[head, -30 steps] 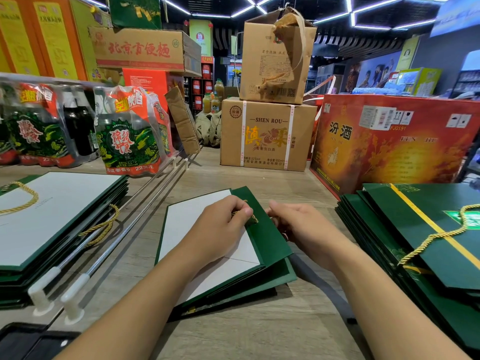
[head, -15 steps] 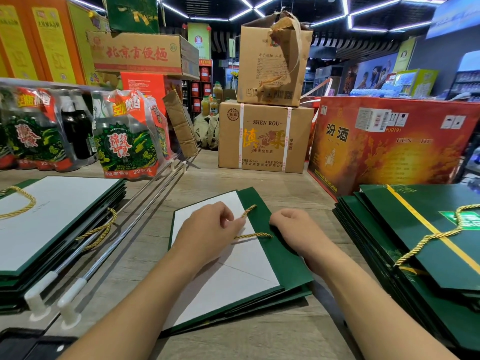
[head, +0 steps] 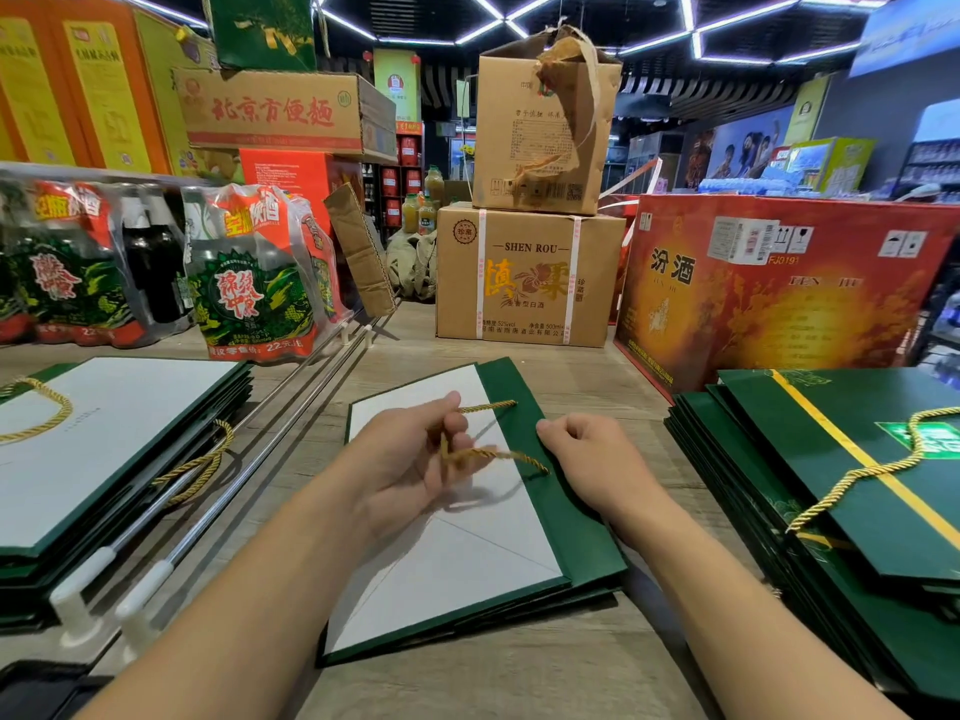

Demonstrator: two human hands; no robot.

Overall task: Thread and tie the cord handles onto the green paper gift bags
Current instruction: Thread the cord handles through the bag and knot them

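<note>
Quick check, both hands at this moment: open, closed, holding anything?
Left hand: closed, holding the gold cord.
Right hand: fingers curled on the green bag at its edge; whether it grips anything cannot be told.

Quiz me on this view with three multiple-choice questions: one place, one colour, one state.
1. Where does the bag being worked on lie?
A. between the left stack and the right stack of bags
B. on a cardboard box
C. atop the right stack

2. What colour is the cord?
A. red
B. gold
C. white

3. What is the left hand doing?
A. lying flat
B. holding scissors
C. gripping the cord

Answers: A, a stack lies on each side; B, its twisted strands are gold; C, its fingers curl round the cord.
</note>
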